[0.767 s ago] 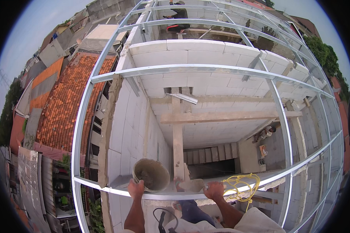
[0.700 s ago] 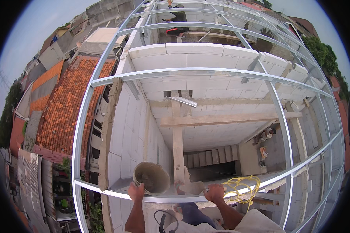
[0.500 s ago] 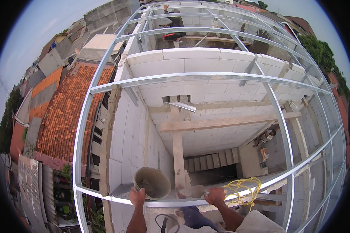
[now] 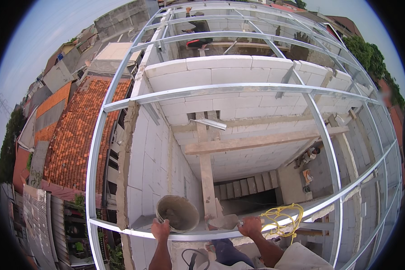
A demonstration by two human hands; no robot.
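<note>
My left hand (image 4: 160,229) is closed on the near rim of a grey bucket (image 4: 194,217), which tilts so that its mouth faces up toward me. Grey wet mortar (image 4: 174,217) lies in its bottom. A mortar-smeared trowel (image 4: 225,222) is in my right hand (image 4: 251,226), closed round its handle, with the blade pointing left toward the bucket. Both hands are close to a silvery metal rail (image 4: 189,235) that crosses in front of me. Just right of my right hand, a coil of yellow rope (image 4: 282,219) hangs over the same rail.
Below me drops a deep stairwell with concrete steps (image 4: 245,186). Wooden planks (image 4: 256,143) span it between white block walls (image 4: 202,76). Metal roof framing (image 4: 238,87) runs overhead. One person (image 4: 199,27) crouches at the far wall; another (image 4: 311,155) is down below. Tiled roofs (image 4: 83,135) lie left.
</note>
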